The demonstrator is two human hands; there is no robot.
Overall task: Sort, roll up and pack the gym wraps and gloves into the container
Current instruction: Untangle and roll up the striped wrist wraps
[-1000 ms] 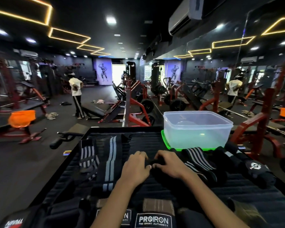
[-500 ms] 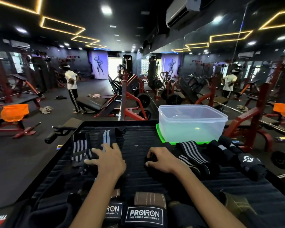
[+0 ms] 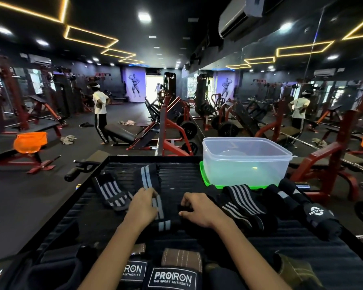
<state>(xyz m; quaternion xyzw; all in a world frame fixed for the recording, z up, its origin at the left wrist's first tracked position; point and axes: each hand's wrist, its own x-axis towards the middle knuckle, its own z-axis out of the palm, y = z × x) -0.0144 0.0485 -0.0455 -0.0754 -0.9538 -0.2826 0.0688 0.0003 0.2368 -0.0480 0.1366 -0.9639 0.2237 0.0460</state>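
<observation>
Grey-striped wrap [image 3: 153,197]: long axis 12–6 o'clock | left hand [image 3: 142,208] nearer, fingers pinching it | right hand [image 3: 197,210] fingers gripping black roll [image 3: 183,208] at 3 o'clock

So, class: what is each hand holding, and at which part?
The left hand grips the long blue-striped wrap partway along its length. The right hand pinches the near end of a black wrap; the exact grip is partly hidden.
</observation>
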